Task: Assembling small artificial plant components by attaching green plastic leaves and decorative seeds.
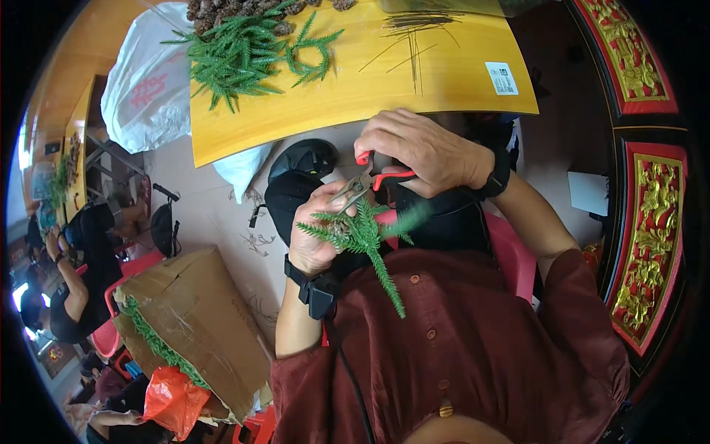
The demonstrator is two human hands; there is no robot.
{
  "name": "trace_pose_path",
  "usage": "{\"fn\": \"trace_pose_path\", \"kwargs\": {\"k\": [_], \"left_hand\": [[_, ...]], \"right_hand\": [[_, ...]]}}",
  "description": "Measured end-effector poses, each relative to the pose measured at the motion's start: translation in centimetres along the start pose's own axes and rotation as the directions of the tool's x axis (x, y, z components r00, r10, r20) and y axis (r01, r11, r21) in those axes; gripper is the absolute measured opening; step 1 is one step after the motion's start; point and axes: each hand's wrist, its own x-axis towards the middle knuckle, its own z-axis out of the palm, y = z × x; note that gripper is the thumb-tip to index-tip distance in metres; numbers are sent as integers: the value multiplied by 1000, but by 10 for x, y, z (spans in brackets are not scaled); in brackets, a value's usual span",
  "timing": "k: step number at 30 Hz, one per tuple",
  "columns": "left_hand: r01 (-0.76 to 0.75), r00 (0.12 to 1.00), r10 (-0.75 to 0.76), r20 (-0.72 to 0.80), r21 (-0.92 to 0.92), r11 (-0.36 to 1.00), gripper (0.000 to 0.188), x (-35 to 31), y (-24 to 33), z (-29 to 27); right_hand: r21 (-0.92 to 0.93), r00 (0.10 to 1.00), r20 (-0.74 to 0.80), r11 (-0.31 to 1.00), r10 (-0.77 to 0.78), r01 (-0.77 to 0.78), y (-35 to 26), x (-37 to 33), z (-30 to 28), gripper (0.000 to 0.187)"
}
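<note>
My left hand (314, 233) is closed around a bunch of green artificial pine sprigs (366, 237), whose needled tips fan out, one pointing down toward my shirt. My right hand (425, 152) is wrapped round a pair of red-handled pliers (392, 178). The metal jaws lie by the fingertips of my left hand, just above the sprigs. What exactly sits between the jaws is too small to tell. A green tip to the right of the bunch is smeared by motion. Both hands are above my lap, in front of the table's near edge.
The yellow table (318, 115) ahead bears a heap of green sprigs (237, 59), pine cones (285, 28) and thin brown wires (421, 24). A white plastic bag (148, 89) hangs at its left. A cardboard box (200, 318) with greenery stands left of me; another person (74, 296) sits beyond.
</note>
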Motion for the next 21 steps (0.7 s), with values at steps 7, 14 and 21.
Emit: {"fn": "trace_pose_path", "kwargs": {"k": [7, 14, 21], "left_hand": [[-122, 990, 126, -55, 80, 989, 11, 2, 6, 11], [-223, 773, 616, -154, 843, 490, 5, 8, 2, 30], [-253, 887, 438, -150, 636, 729, 8, 10, 1, 23]], "right_hand": [[59, 999, -43, 998, 33, -31, 3, -5, 4, 35], [58, 788, 229, 800, 572, -598, -19, -13, 8, 29], [28, 980, 12, 979, 201, -201, 12, -25, 11, 36]]}}
